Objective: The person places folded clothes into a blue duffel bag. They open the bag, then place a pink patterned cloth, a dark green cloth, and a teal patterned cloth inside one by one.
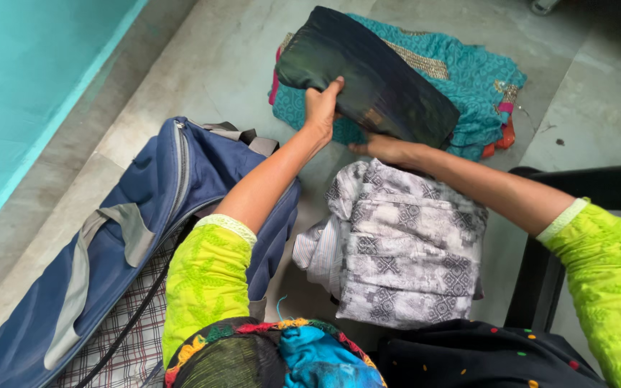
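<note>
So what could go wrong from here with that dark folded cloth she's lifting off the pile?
1. The left hand grips only one edge of the dark folded cloth, and the right hand is tucked under the other side, so the fold may well sag open.
2. The teal cloth lies directly beneath and could be dragged or rumpled.
3. The grey patterned clothes sit under her forearms and might get brushed out of shape.

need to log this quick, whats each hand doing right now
Left hand: closed on the near edge of the dark folded cloth.
Right hand: under that cloth's lower edge, fingers hidden; grip cannot be told.
</note>
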